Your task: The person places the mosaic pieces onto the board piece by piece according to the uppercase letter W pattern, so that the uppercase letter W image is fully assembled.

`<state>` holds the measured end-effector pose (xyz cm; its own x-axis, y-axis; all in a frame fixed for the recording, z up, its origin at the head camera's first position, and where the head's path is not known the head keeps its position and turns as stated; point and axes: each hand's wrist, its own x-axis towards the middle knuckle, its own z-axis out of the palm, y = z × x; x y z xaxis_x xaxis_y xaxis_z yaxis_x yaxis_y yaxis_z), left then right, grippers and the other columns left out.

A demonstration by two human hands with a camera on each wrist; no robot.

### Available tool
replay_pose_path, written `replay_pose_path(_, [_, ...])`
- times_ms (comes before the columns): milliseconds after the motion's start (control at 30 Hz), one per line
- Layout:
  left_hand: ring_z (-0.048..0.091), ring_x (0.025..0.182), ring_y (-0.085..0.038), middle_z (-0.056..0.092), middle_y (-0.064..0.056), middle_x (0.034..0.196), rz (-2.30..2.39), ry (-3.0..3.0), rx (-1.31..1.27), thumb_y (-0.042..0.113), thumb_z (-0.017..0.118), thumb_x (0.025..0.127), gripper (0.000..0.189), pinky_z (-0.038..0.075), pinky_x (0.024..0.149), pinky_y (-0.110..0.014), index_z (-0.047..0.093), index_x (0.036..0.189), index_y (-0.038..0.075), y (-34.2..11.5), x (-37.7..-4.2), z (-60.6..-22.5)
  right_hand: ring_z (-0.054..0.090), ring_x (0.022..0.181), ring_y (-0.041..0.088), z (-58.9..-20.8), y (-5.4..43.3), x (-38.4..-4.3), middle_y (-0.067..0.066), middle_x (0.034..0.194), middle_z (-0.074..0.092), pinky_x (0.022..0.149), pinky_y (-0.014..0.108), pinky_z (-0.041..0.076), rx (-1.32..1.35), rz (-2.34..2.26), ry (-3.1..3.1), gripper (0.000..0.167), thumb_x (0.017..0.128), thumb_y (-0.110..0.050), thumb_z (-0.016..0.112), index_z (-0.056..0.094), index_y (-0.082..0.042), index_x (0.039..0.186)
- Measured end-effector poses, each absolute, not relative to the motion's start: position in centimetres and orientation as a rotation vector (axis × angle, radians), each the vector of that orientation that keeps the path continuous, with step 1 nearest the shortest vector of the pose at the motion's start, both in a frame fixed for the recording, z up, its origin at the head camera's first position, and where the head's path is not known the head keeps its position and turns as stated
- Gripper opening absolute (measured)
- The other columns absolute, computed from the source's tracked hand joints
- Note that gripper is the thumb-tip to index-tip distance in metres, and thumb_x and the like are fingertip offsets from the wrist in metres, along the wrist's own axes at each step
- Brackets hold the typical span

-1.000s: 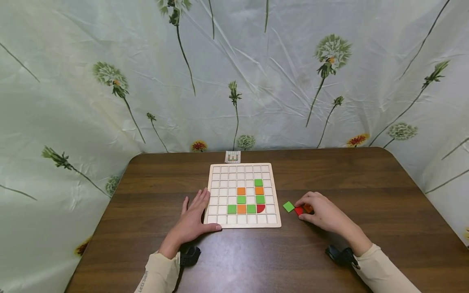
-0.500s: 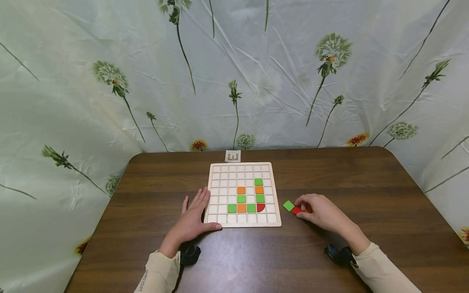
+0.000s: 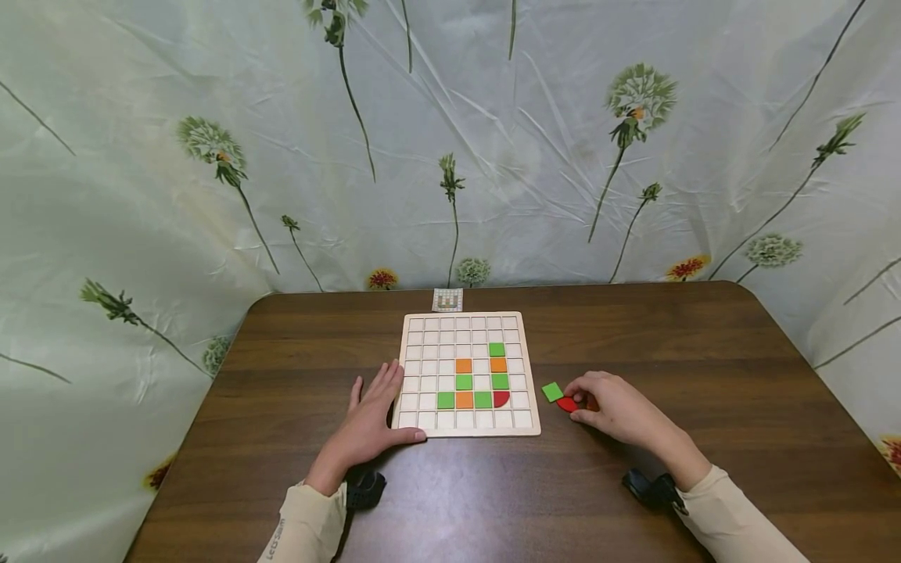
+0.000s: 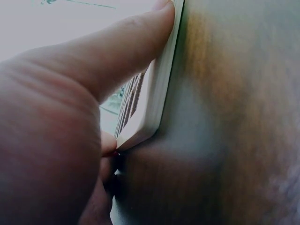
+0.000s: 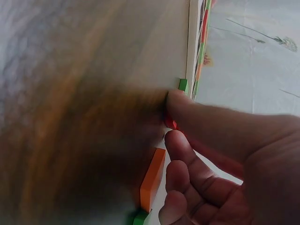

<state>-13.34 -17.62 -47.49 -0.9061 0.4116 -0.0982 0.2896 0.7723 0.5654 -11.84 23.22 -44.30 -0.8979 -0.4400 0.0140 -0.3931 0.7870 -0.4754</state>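
Note:
A pale wooden grid board (image 3: 422, 426) lies on the table in the head view, with several green and orange square tiles and one red rounded tile (image 3: 501, 399) in its cells. My left hand (image 3: 369, 422) rests at the board's front left corner, fingers straight along the left edge and thumb on the front edge. To the right of the board, my right hand (image 3: 619, 407) pinches a loose red tile (image 3: 566, 404) between thumb and fingertip, low on the tabletop. Touching it or nearly so is a loose green tile (image 3: 552, 392). An orange tile (image 5: 153, 180) sits by the curled fingers, mostly hidden in the head view.
A small printed card (image 3: 446, 300) lies behind the board, at the back edge of the brown table (image 3: 317, 328). Another green tile (image 5: 141, 218) shows at the bottom of the right wrist view. A flower-patterned cloth (image 3: 535, 156) hangs behind the table.
The loose red tile has turned and slid slightly left in my right fingers. The green tile beside it has turned and shifted a little away. My left hand stays put.

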Motion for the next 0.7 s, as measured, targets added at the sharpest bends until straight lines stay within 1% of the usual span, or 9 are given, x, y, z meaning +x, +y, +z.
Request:
replay_pose_path(167, [0.001,0.155,-0.028,0.009,-0.012,0.167,0.829,2.75,0.552,0.061,0.076,0.081,0.117,-0.008,0.117,-0.061,0.013,0.159,0.001,-17.7,-13.3,-47.5,0.055,0.079,0.009,-44.3,23.3,-11.9,-0.004,0.091,0.063,0.069,0.03,0.05,-0.689,-0.727,2.882,0.017,0.085,-0.009,0.08,0.072,-0.007,0.099])
replay_pose_path(400, [0.002,0.155,-0.028,0.009,-0.012,0.167,0.833,2.749,0.549,0.06,0.076,0.081,0.117,-0.008,0.117,-0.061,0.013,0.16,0.001,-17.7,-13.3,-47.5,0.056,0.084,0.011,-44.1,23.2,-11.6,-0.005,0.093,0.066,0.073,0.034,0.05,-0.703,-0.695,2.926,0.016,0.086,-0.014,0.08,0.073,-0.01,0.099])
replay_pose_path(567, [0.001,0.155,-0.028,0.008,-0.012,0.167,0.826,2.753,0.554,0.06,0.076,0.081,0.117,-0.008,0.117,-0.06,0.013,0.16,0.001,-17.7,-13.4,-47.6,0.057,0.083,0.011,-43.6,22.6,-11.5,-0.005,0.094,0.067,0.073,0.035,0.051,-0.721,-0.706,2.956,0.017,0.086,-0.017,0.081,0.073,-0.011,0.1])
replay_pose_path(700, [0.001,0.155,-0.028,0.008,-0.012,0.167,0.823,2.754,0.56,0.061,0.076,0.081,0.117,-0.008,0.117,-0.06,0.012,0.16,0.002,-17.7,-13.4,-47.7,0.059,0.086,0.014,-43.2,21.7,-11.5,-0.005,0.095,0.067,0.077,0.037,0.053,-0.712,-0.701,2.949,0.02,0.086,-0.019,0.081,0.073,-0.01,0.102])
